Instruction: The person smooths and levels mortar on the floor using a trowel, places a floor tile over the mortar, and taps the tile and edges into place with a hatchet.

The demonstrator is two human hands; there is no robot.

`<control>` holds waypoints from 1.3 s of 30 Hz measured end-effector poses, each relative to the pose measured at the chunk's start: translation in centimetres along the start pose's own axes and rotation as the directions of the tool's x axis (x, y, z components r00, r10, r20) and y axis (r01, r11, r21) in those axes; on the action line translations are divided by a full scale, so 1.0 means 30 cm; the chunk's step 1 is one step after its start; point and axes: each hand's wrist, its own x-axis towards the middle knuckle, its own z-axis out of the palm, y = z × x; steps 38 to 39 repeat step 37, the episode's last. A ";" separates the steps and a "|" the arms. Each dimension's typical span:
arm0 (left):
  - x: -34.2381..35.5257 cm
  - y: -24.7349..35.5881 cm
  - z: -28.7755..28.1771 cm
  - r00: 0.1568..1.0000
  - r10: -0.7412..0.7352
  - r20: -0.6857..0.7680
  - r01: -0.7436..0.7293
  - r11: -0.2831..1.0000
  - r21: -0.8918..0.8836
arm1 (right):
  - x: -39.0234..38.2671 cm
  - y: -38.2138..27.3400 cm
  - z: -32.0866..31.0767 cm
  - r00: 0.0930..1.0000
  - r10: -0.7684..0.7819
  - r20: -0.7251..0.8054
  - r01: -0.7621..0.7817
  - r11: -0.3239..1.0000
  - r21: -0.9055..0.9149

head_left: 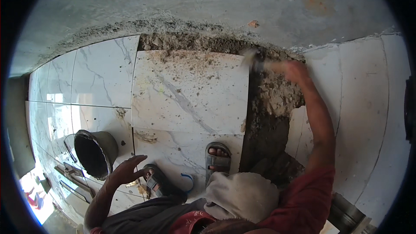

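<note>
My right hand (297, 73) is closed round the pale handle of a hammer (269, 66), whose head is smeared by motion. The tool is over the top right corner of a large white marbled tile (190, 91) strewn with crumbs of mortar. Right of that tile runs a strip of broken mortar and dark soil (273, 104), which bends along the foot of the wall. My left hand (126, 171) holds nothing, its fingers stretched out beside a dark bucket (106, 147) that is tipped toward the left.
A grey cement wall (195, 0) closes off the far side. Paler tiles (359, 91) lie at the right. My sandalled feet (218, 158) rest on the near tiles, a blue curved strip (188, 180) between them. Long metal tools (73, 182) lie at the lower left.
</note>
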 end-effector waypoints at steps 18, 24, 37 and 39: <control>0.013 0.036 -0.030 0.995 -0.013 -0.100 0.007 0.998 -0.058 | -0.089 -0.049 -0.005 0.997 0.066 -0.028 -0.068 0.994 -0.089; 0.028 0.036 -0.018 0.999 0.010 0.042 -0.013 0.998 0.064 | -0.079 -0.185 0.014 0.599 -0.685 -0.415 0.728 0.682 -0.076; 0.003 0.042 -0.049 0.999 -0.047 0.014 0.048 0.997 -0.061 | -0.087 -0.159 -0.020 0.887 -0.455 -0.085 0.452 0.891 -0.046; 0.003 0.042 -0.049 0.999 -0.047 0.014 0.048 0.997 -0.061 | -0.087 -0.159 -0.020 0.887 -0.455 -0.085 0.452 0.891 -0.046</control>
